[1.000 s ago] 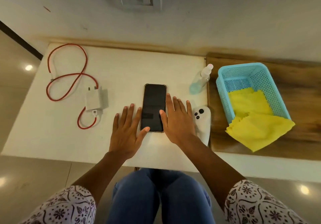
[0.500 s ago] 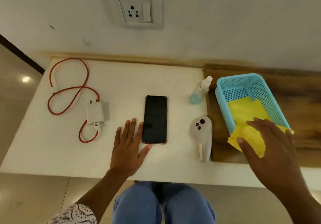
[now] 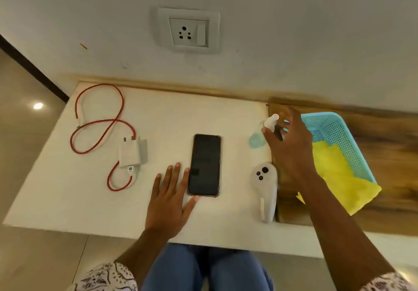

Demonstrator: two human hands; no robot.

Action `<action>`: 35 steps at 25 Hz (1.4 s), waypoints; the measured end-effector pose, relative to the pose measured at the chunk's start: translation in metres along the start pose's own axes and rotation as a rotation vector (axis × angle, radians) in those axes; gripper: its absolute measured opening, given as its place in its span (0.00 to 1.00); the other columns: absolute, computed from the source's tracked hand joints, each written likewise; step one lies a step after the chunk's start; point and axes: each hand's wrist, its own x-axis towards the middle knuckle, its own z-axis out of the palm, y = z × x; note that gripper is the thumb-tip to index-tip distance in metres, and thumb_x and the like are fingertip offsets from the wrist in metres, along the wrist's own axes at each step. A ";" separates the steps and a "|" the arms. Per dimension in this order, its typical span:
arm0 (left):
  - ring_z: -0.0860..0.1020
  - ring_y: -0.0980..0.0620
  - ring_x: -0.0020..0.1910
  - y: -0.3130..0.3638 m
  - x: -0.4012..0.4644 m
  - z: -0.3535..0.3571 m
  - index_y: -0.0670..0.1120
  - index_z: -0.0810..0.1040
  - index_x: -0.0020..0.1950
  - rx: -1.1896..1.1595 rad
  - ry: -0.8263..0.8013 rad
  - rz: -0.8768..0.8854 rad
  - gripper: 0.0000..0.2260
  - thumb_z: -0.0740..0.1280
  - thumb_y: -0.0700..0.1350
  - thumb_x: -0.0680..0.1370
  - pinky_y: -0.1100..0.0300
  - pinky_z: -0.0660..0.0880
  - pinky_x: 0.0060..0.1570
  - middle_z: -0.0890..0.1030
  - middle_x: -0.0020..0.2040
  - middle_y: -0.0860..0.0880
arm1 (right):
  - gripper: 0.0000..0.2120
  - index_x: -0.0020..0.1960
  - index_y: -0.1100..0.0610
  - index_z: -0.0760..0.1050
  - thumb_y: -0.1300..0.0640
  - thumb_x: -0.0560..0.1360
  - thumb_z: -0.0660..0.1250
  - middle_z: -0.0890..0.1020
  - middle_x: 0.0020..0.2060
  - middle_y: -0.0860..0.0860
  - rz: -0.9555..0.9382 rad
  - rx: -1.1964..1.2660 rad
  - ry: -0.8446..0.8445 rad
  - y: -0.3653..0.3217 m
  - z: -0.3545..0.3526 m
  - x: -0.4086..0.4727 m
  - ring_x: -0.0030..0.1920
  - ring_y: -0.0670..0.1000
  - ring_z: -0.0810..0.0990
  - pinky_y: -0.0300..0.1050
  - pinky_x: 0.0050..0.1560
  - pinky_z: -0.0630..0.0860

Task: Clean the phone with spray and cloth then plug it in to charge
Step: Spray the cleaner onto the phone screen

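On the table (image 3: 67,189), the red cable (image 3: 99,122) and charger (image 3: 132,153) lie at far left. My left hand (image 3: 168,202) rests flat, fingers spread, holding nothing, beside the phone (image 3: 204,165), which lies face up. My right hand (image 3: 290,142) reaches the spray bottle (image 3: 270,123), grip loosely open around it. The yellow cloth (image 3: 339,177) spills from the blue basket (image 3: 339,130).

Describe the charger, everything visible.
The charger is a white plastic block lying flat on the white table, left of the phone, its prongs toward the wall. A red cable with a white connector plugs into its near end, curls below it, then loops away to the table's far left, where its free end lies. It is not in the wall socket. Neither hand touches it.
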 end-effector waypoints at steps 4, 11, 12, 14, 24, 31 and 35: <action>0.52 0.44 0.75 0.000 0.001 0.001 0.47 0.54 0.77 -0.014 0.008 0.003 0.30 0.46 0.62 0.79 0.47 0.49 0.71 0.54 0.77 0.44 | 0.31 0.68 0.58 0.62 0.54 0.70 0.70 0.76 0.59 0.59 0.032 -0.024 0.038 0.008 0.030 0.016 0.57 0.60 0.75 0.53 0.58 0.70; 0.51 0.45 0.75 -0.003 0.001 0.004 0.47 0.55 0.76 -0.053 0.041 0.014 0.30 0.46 0.62 0.79 0.46 0.52 0.70 0.55 0.76 0.45 | 0.30 0.69 0.55 0.58 0.54 0.73 0.68 0.79 0.52 0.60 -0.013 0.050 0.173 0.001 0.031 0.013 0.50 0.59 0.78 0.50 0.52 0.73; 0.51 0.45 0.75 -0.003 0.001 0.004 0.47 0.55 0.76 -0.058 0.041 0.014 0.30 0.47 0.62 0.79 0.46 0.52 0.70 0.55 0.76 0.45 | 0.29 0.69 0.54 0.58 0.52 0.74 0.67 0.79 0.52 0.59 -0.036 0.086 0.201 -0.005 0.027 0.012 0.49 0.57 0.79 0.49 0.51 0.74; 0.52 0.46 0.75 -0.004 0.001 0.004 0.47 0.55 0.76 -0.067 0.040 0.012 0.30 0.47 0.63 0.79 0.46 0.52 0.70 0.55 0.76 0.45 | 0.26 0.69 0.53 0.57 0.51 0.76 0.64 0.79 0.52 0.57 -0.083 0.122 0.233 -0.018 0.022 0.006 0.48 0.55 0.79 0.48 0.50 0.76; 0.51 0.46 0.75 -0.005 0.001 0.008 0.48 0.56 0.76 -0.092 0.057 0.008 0.31 0.52 0.63 0.78 0.47 0.51 0.71 0.55 0.77 0.46 | 0.20 0.71 0.50 0.55 0.53 0.79 0.54 0.78 0.38 0.47 0.001 -0.023 -0.300 -0.039 0.068 -0.076 0.32 0.43 0.74 0.27 0.36 0.73; 0.51 0.47 0.75 -0.005 0.001 0.009 0.48 0.57 0.76 -0.104 0.082 0.005 0.31 0.53 0.63 0.78 0.47 0.51 0.71 0.56 0.76 0.46 | 0.23 0.70 0.48 0.56 0.50 0.78 0.60 0.79 0.54 0.49 -0.038 -0.259 -0.493 -0.035 0.077 -0.086 0.49 0.49 0.80 0.36 0.52 0.74; 0.52 0.46 0.75 -0.005 0.001 0.010 0.49 0.57 0.76 -0.129 0.089 0.006 0.31 0.52 0.63 0.78 0.46 0.52 0.71 0.57 0.76 0.46 | 0.25 0.69 0.47 0.56 0.54 0.76 0.63 0.79 0.50 0.51 -0.070 -0.265 -0.538 -0.040 0.078 -0.078 0.47 0.51 0.79 0.41 0.53 0.76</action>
